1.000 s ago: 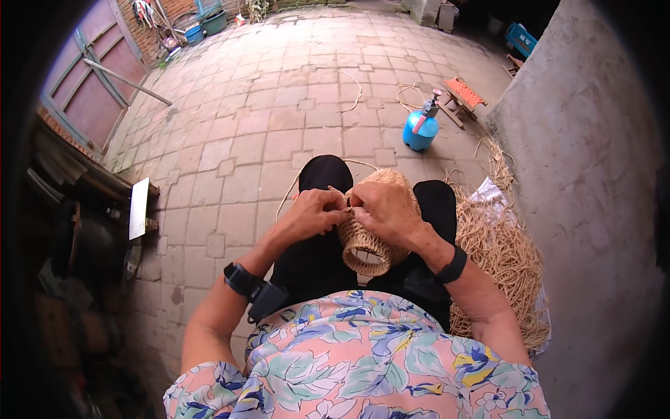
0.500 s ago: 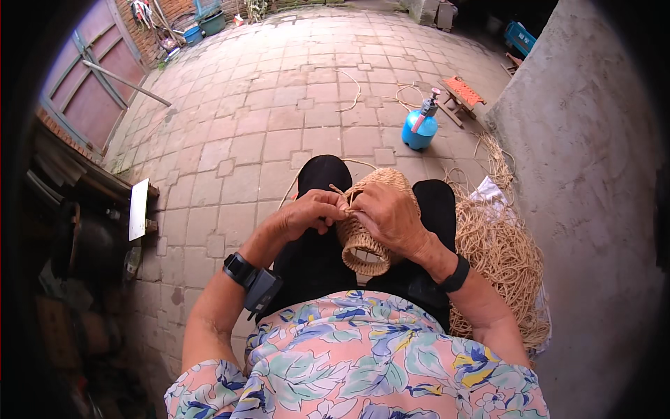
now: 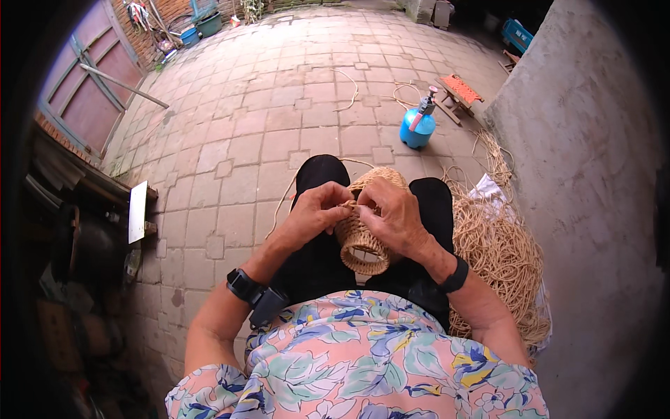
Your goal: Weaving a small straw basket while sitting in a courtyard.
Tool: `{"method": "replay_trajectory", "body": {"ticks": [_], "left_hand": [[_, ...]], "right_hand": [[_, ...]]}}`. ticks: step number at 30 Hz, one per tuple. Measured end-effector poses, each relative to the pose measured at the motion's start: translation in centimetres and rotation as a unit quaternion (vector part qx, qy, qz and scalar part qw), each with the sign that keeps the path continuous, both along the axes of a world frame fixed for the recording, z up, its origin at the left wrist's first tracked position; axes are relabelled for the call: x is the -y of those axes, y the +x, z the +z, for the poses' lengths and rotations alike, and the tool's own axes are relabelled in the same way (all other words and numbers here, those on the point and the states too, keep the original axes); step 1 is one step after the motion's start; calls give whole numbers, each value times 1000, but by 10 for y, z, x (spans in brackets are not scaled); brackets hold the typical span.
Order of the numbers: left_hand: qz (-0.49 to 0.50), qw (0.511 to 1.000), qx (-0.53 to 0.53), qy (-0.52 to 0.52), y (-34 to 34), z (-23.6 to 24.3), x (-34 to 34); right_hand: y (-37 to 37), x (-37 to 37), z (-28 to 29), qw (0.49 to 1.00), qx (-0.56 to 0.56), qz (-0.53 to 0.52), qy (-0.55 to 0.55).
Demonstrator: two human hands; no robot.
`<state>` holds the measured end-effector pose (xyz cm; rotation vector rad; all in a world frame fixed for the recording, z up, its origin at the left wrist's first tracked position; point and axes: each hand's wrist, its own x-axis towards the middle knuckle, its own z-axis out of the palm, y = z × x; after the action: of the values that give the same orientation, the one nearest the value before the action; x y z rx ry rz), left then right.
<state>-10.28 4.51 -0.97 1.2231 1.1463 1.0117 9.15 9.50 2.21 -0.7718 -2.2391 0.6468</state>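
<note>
A tan woven straw basket lies between my knees, its round open end facing me. My left hand is closed in a pinch on a straw cord at the basket's left side. Thumb and finger of my right hand pinch at the same spot, and the palm covers part of the basket's top. The fingertips nearly meet, so the cord's exact path between them is hidden. A loose length of the cord loops behind my left knee and down onto the paving.
A big heap of straw cord lies by my right leg over a white cloth, beside a grey wall. Ahead stand a blue spray bottle and a small orange-topped stool. A white board leans at left.
My left hand has moved slightly up, and its fingers have bent more over the cord. My right hand has shifted a little, its fingers curling closer at the basket's side.
</note>
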Motion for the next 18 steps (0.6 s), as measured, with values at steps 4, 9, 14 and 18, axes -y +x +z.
{"method": "replay_trajectory", "body": {"ticks": [4, 9, 14, 18], "left_hand": [[38, 992, -105, 61, 4, 3, 2], [68, 987, -109, 93, 10, 6, 4], [81, 977, -158, 118, 13, 9, 6], [93, 968, -187, 140, 12, 7, 5]], "right_hand": [[1, -5, 1, 999, 38, 10, 16], [2, -9, -1, 998, 56, 22, 35], [1, -12, -2, 993, 92, 16, 69], [-3, -16, 0, 992, 113, -12, 57]]}}
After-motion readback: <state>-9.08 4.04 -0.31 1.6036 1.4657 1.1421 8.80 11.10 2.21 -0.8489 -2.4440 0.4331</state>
